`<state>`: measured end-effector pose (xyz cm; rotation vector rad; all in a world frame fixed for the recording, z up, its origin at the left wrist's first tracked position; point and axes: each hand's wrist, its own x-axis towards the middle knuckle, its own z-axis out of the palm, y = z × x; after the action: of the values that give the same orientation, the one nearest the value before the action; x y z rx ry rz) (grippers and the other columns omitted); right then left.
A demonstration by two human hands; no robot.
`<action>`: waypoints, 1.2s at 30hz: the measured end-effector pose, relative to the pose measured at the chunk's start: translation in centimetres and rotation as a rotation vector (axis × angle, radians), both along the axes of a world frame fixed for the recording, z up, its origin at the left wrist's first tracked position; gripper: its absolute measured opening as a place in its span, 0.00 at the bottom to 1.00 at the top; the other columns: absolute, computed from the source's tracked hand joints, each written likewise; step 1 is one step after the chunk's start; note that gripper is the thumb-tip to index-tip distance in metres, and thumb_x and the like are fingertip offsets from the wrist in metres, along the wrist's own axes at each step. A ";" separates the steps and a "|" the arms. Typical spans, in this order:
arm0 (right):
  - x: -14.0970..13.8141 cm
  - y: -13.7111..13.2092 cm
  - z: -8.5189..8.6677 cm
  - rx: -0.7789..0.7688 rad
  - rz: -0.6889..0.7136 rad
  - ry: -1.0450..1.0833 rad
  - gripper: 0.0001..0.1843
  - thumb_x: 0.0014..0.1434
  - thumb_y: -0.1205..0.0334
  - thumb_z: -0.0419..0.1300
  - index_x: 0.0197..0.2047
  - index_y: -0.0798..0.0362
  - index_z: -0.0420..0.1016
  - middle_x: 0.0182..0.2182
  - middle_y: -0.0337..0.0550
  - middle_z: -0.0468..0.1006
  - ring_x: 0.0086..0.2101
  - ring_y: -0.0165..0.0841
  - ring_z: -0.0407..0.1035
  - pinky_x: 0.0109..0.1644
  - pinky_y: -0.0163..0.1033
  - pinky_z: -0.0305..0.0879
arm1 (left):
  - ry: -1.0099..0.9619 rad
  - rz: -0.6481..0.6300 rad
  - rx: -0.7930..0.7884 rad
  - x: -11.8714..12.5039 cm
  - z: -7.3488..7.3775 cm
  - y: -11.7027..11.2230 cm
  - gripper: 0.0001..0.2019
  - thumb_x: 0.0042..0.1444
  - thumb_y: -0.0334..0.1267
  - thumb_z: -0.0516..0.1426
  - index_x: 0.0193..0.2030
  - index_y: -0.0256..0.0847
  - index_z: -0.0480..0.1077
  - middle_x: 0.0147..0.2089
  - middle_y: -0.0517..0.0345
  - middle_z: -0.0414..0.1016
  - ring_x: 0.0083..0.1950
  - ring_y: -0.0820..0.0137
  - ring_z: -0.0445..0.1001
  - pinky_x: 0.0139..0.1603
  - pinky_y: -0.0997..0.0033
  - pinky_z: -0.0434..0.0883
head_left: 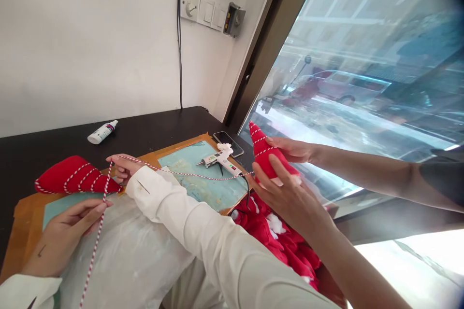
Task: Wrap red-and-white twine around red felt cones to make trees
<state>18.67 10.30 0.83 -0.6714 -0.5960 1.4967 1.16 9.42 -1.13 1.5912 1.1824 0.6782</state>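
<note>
My left hand [74,227] pinches a red-and-white twisted cord [94,246] between thumb and fingertips, and its lower end hangs down past my lap. Higher up, my right hand [126,166] is closed on the same cord, which bends over its fingertips and then runs right toward a co-worker's hands. Just behind my hands lies a red stuffed fabric cone [68,174] with striped cord wound around it. At the right, a co-worker's hands [290,198] hold another red cone [266,154] upright, also wrapped in striped cord.
A white glue gun [221,160] rests on a stained blue board [206,183]. Behind it lies a phone [232,144]. A white bottle [103,132] lies on the black table [152,123]. Clear plastic [126,251] covers my lap; red fabric with white stuffing [286,246] is heaped at the right.
</note>
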 end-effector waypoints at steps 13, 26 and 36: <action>-0.7 0.0 -0.4 0.014 -0.050 0.014 0.05 0.54 0.62 0.57 0.31 0.54 0.72 0.15 0.27 0.51 0.16 0.18 0.43 0.26 0.37 0.34 | -0.063 0.060 -0.245 0.4 1.1 -0.4 0.34 0.22 0.60 0.68 0.38 0.42 0.74 0.37 0.60 0.73 0.34 0.76 0.64 0.28 0.88 0.65; -0.5 0.8 -1.6 0.045 -0.026 -0.013 0.06 0.53 0.59 0.59 0.33 0.53 0.72 0.13 0.27 0.51 0.16 0.19 0.43 0.25 0.35 0.34 | 0.001 0.030 -0.171 0.4 1.4 -0.4 0.34 0.25 0.63 0.66 0.38 0.42 0.74 0.32 0.60 0.71 0.28 0.76 0.60 0.26 0.82 0.64; -0.4 0.7 -1.3 0.014 -0.015 -0.007 0.05 0.55 0.62 0.58 0.34 0.55 0.71 0.14 0.27 0.52 0.15 0.19 0.44 0.22 0.31 0.39 | 0.000 0.003 -0.032 0.2 0.7 -0.3 0.29 0.33 0.63 0.63 0.36 0.43 0.75 0.27 0.59 0.71 0.24 0.75 0.64 0.22 0.79 0.64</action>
<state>18.29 11.00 -0.44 -0.6699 -0.6049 1.4754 1.41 9.12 -0.45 1.5625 1.1905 0.6583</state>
